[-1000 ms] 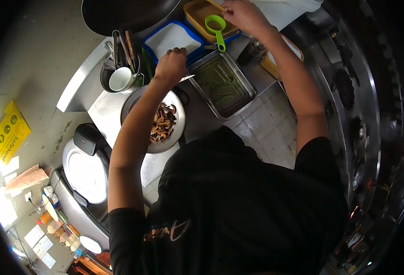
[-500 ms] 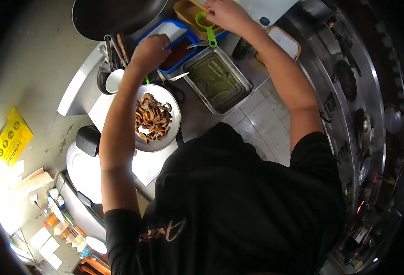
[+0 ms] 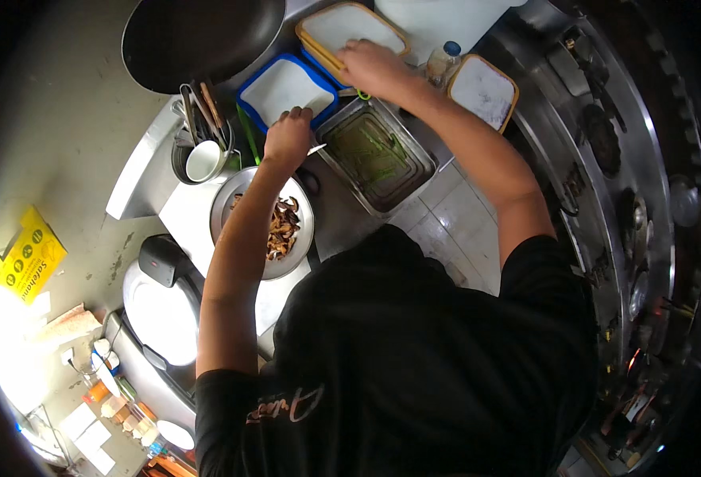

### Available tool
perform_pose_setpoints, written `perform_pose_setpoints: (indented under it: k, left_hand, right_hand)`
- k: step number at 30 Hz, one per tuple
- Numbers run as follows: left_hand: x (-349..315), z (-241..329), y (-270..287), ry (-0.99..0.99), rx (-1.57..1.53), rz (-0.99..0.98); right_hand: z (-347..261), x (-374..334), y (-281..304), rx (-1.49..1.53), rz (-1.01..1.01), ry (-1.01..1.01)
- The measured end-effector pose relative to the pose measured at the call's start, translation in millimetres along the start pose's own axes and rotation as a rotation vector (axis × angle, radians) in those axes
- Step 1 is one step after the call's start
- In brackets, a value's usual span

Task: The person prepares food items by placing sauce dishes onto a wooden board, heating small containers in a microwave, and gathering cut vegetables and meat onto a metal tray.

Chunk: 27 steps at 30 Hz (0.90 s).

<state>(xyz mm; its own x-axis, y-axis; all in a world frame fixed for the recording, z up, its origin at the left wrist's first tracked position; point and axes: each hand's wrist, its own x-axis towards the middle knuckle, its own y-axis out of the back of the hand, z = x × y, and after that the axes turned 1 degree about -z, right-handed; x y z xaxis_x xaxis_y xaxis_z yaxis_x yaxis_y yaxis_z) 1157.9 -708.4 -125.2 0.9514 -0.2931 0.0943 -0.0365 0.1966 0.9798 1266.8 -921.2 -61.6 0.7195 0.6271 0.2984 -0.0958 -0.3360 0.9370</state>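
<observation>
My left hand (image 3: 289,137), fingers bunched together, grips the near edge of a white lid with a blue rim (image 3: 287,83), which covers a container. Farther right, my right hand (image 3: 374,67) has its fingers curled on the near edge of a white lid with an orange rim (image 3: 354,28) on another container. Below that hand, a bit of green handle (image 3: 364,95) shows. A steel tray (image 3: 374,155) with green stalks in liquid stands nearer. Partly behind my left forearm is a round metal plate (image 3: 301,203) of brown sliced mushrooms (image 3: 284,226).
A large dark wok (image 3: 203,40) is at the far left. Nearer stand a utensil holder (image 3: 180,159) and a white cup (image 3: 203,161). At the right are a blue-capped bottle (image 3: 443,63) and another orange-rimmed container (image 3: 484,89). A blade (image 3: 316,149) lies beside the tray.
The blue-rimmed lid now lies over its container, and the orange-rimmed lid covers the other one. My left hand moved nearer and right; my right hand came down, and the green measuring cup is mostly hidden.
</observation>
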Motion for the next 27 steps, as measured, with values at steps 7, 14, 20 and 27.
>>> perform_pose_setpoints:
  k: [7,14,20,27]
  left_hand:
    - [-9.2,-0.5,-11.8,-0.033,0.092,0.085]
    - [-13.5,5.5,-13.1,-0.064,0.162,0.114]
    - [-14.9,0.8,3.1,0.05,-0.01,0.024]
    - [-25.1,-13.4,7.3,0.515,-0.217,0.153]
  right_hand:
    - [-8.6,2.6,-15.6,-0.158,-0.023,0.041]
    - [-11.8,0.0,-29.3,-0.136,0.018,0.072]
    - [-54.7,2.7,-12.6,-0.244,-0.015,-0.044]
    - [-79.8,-17.6,-72.4,-0.14,0.052,-0.046]
